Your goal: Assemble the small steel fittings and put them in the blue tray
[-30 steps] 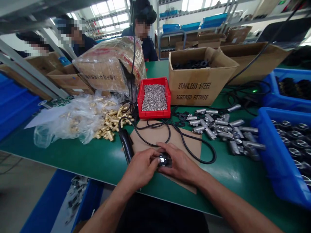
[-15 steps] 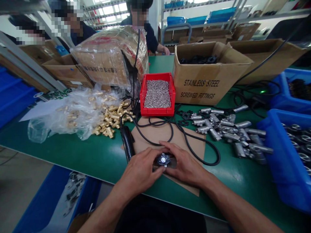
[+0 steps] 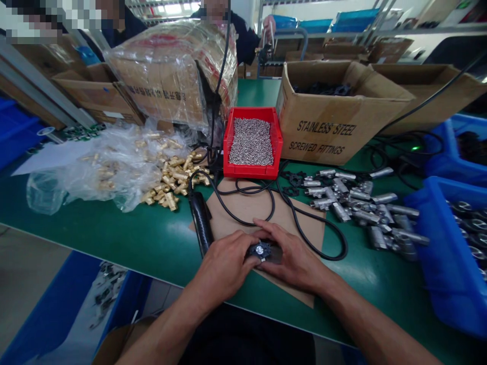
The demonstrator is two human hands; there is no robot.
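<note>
A small dark metal part with a bright round centre [image 3: 260, 250] is held between my hands, above the brown cardboard sheet [image 3: 236, 203]. My left hand [image 3: 228, 261] grips its left side with thumb and fingers. Around the right side curls my right hand [image 3: 291, 253], its thumb and fingers closed about the part. What lies beneath the part is hidden by my fingers. A black handheld tool [image 3: 200, 223] with a cable [image 3: 304, 228] rests just left of my left hand.
Ahead stands a red bin [image 3: 253, 172] of tiny metal pieces. Brass fittings [image 3: 171, 177] and plastic bags are at left, silver cylinders [image 3: 357, 197] at right beside a blue crate [image 3: 449, 253]. A cardboard box [image 3: 331, 126] stands behind. A person's hand [image 3: 269, 28] shows beyond.
The camera view has shifted slightly. The part appears turned a little between my hands. Across the table, the person's hand has risen and now holds something metallic.
</note>
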